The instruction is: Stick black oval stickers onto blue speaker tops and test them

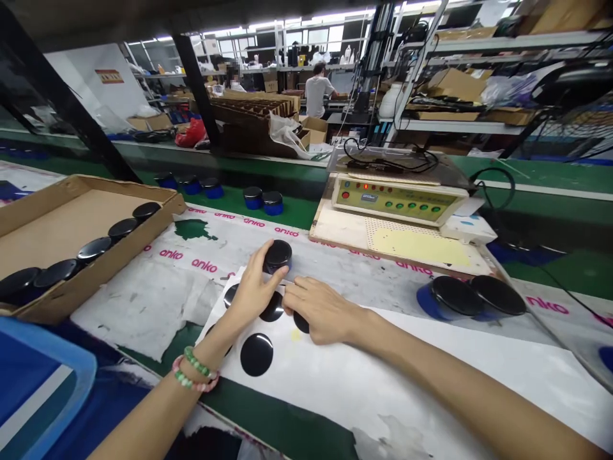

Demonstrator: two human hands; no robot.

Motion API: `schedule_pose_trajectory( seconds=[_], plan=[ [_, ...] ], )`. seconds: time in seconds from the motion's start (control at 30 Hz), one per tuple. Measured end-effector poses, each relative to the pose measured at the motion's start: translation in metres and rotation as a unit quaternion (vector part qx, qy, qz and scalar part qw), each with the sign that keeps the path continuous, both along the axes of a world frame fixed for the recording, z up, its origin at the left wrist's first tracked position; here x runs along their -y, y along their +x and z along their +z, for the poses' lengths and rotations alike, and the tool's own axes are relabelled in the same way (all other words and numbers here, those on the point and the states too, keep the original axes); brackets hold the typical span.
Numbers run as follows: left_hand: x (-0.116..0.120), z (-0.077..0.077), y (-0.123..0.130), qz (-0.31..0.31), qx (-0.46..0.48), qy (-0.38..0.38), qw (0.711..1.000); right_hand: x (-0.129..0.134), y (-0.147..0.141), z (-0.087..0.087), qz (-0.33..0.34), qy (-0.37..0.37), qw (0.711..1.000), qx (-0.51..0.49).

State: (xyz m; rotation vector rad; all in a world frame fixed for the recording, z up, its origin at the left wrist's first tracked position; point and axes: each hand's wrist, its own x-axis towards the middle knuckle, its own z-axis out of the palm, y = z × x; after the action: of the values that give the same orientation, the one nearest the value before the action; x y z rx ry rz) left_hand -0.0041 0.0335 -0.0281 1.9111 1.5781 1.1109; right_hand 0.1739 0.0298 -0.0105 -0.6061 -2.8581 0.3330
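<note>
My left hand (256, 291), with a green and pink bead bracelet at the wrist, curls its fingers and thumb around a round black-topped container (278, 254) standing on the work surface. Just to the right, my right hand (325, 312) is closed, fingertips pinched together; what they hold, if anything, is hidden. Beneath both hands lies a white sheet (325, 377) bearing several glossy black discs. One disc (257, 354) shows in full near the sheet's left side, while another disc (272, 308) sits between my hands. A further disc (301, 321) is partly covered by my right hand.
At left, a cardboard tray (90, 246) holds several black-lidded containers. Ahead stands a control box (397, 201) with lit buttons. Two blue containers with black lids (454, 297) are at right, and more blue containers (272, 202) line the green belt. A blue bin (76, 364) occupies the lower left.
</note>
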Motion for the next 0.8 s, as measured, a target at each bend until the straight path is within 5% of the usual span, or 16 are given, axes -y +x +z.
schedule_pose_trajectory(
  seconds=[0.3,0.43,0.5,0.6,0.8],
  plan=[
    [-0.002,0.001,0.001,0.010,0.002,0.012,1.000,0.031,0.038,0.038,0.014,0.070,0.997,0.025],
    [0.028,0.027,0.014,0.025,0.013,0.000,1.000,0.077,0.079,0.055,-0.134,0.045,0.984,-0.106],
    [0.057,0.036,0.029,-0.018,0.009,-0.030,0.999,0.102,0.093,0.058,-0.277,-0.028,0.926,-0.255],
    [0.099,0.028,0.056,-0.129,0.022,-0.091,0.987,0.128,0.097,0.050,-0.440,-0.129,0.791,-0.405],
    [0.122,-0.007,0.084,-0.202,0.041,-0.197,0.959,0.131,0.067,0.005,-0.521,-0.325,0.580,-0.536]
  ],
)
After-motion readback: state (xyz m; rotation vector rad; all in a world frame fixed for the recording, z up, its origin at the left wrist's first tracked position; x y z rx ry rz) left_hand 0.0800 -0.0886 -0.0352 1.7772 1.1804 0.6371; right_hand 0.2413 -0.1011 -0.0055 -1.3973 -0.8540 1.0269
